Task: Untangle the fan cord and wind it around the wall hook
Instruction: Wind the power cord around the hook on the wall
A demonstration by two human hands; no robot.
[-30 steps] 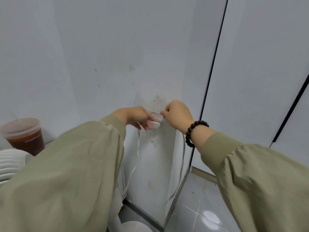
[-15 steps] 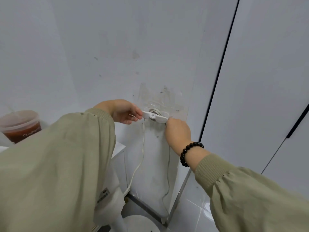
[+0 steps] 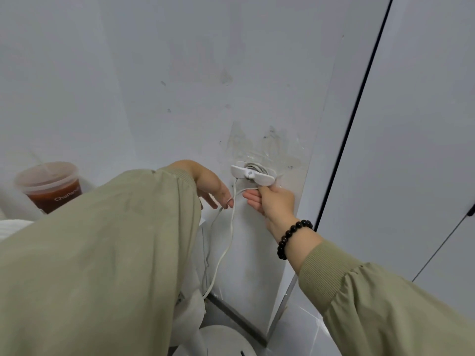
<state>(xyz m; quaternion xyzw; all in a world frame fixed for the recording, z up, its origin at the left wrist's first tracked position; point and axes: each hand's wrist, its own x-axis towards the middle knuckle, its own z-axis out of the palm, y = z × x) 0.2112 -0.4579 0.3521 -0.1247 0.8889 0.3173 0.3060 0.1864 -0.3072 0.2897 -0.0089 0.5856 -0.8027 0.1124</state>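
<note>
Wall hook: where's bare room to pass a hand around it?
Free: the wall above the wall hook, and the wall left of it, over the left hand as far as the cup. Crowded: just below the hook, where the right hand pinches the cord, the left hand touches it and two strands hang toward the fan base.

The wall (image 3: pixel 167 73) is pale grey, with small dark spots and smeared marks. To the right stand smooth grey panels (image 3: pixel 424 124) split by a thin black line (image 3: pixel 357 104). Low down, the floor (image 3: pixel 300 330) is shiny, with pale tiles.
</note>
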